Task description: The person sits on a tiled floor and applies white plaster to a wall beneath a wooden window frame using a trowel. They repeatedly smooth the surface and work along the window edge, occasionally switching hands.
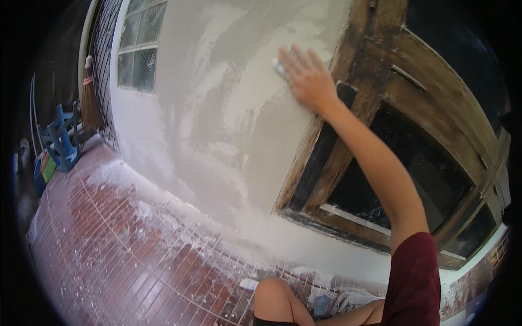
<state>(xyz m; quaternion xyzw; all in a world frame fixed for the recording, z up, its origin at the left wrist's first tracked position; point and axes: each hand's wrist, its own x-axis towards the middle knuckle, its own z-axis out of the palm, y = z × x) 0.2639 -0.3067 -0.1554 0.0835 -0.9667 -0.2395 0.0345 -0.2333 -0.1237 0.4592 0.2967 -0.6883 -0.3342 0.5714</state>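
Note:
My right hand [309,79] is raised against the patchy grey-and-white wall [217,108], close to the wooden frame. Under its fingers is a small whitish pad [279,67] with a bluish mark, pressed to the wall. The fingers are slightly blurred and cover most of the pad, so its exact kind is hard to make out. Streaks of pale, filler-like coating run across the wall around the hand. My left hand is out of view.
A worn wooden door or window frame [375,81] with dark panes stands to the right. White dust lies over the red tiled floor [147,261]. At far left are a blue plastic stool [64,138] and a broom [88,103]. A paned window [142,49] is at upper left.

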